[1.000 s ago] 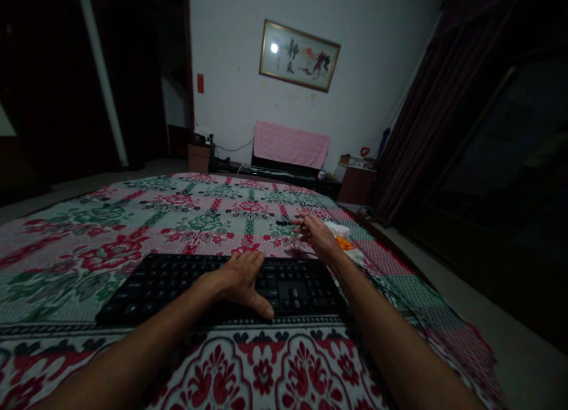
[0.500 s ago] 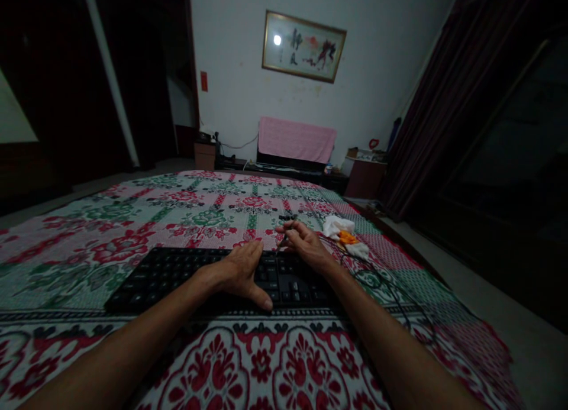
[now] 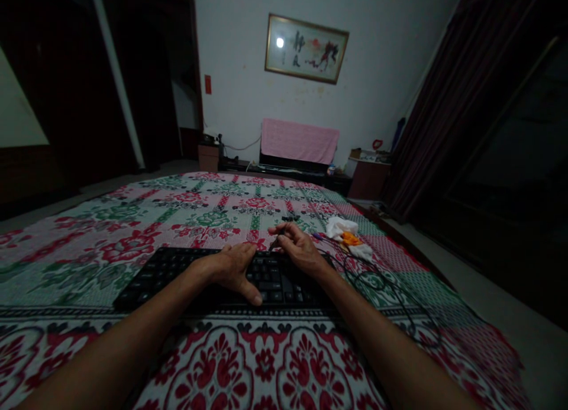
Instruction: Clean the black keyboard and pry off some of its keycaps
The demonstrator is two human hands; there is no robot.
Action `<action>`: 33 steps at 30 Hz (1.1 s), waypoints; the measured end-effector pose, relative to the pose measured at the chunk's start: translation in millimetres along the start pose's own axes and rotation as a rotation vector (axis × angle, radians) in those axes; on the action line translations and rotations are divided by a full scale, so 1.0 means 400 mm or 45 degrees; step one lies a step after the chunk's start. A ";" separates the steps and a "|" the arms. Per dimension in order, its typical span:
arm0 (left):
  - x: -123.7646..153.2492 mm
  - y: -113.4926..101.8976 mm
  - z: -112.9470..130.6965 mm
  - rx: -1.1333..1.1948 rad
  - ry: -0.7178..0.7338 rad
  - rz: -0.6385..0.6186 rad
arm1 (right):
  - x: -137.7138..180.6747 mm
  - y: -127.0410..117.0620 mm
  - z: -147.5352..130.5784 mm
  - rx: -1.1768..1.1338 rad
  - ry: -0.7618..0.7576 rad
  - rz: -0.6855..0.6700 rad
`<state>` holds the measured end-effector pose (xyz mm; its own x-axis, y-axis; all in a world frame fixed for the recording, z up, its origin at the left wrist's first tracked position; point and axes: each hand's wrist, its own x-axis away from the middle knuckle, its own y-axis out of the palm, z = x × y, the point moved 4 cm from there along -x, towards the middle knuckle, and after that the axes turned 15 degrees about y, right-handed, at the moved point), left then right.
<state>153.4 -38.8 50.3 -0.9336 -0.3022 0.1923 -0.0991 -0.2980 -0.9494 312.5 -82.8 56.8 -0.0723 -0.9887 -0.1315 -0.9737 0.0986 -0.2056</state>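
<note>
A black keyboard lies across a floral bedspread in front of me. My left hand rests flat on the middle of the keys, fingers spread, thumb towards me. My right hand hovers at the keyboard's far edge, fingers pinched on a small thin dark object that I cannot name. The keyboard's black cable loops over the bedspread to the right.
A white and orange bundle lies on the bed beyond my right hand. The bed's right edge drops to a grey floor. A pink-covered cabinet, a framed picture and dark curtains line the far wall.
My right hand came back from farther out on the bed to the keyboard's far edge, still pinched on the small dark thing. My left hand stayed on the keys.
</note>
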 end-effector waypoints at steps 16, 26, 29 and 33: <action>-0.003 0.005 -0.003 0.022 -0.013 -0.019 | 0.012 0.004 -0.025 0.530 -0.194 0.129; -0.005 0.009 -0.009 0.033 -0.013 -0.030 | -0.019 -0.002 -0.040 0.664 -0.157 0.116; -0.005 0.007 -0.007 0.027 -0.004 -0.026 | -0.014 -0.002 -0.052 0.748 -0.210 0.088; -0.004 0.005 -0.003 0.014 -0.004 -0.032 | -0.002 0.001 -0.068 0.807 -0.225 0.099</action>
<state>154.3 -37.9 47.6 -0.9297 -0.2977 0.2170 -0.1186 -0.3156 -0.9414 306.3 -85.2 83.1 -0.0486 -0.9478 -0.3150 -0.6473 0.2701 -0.7128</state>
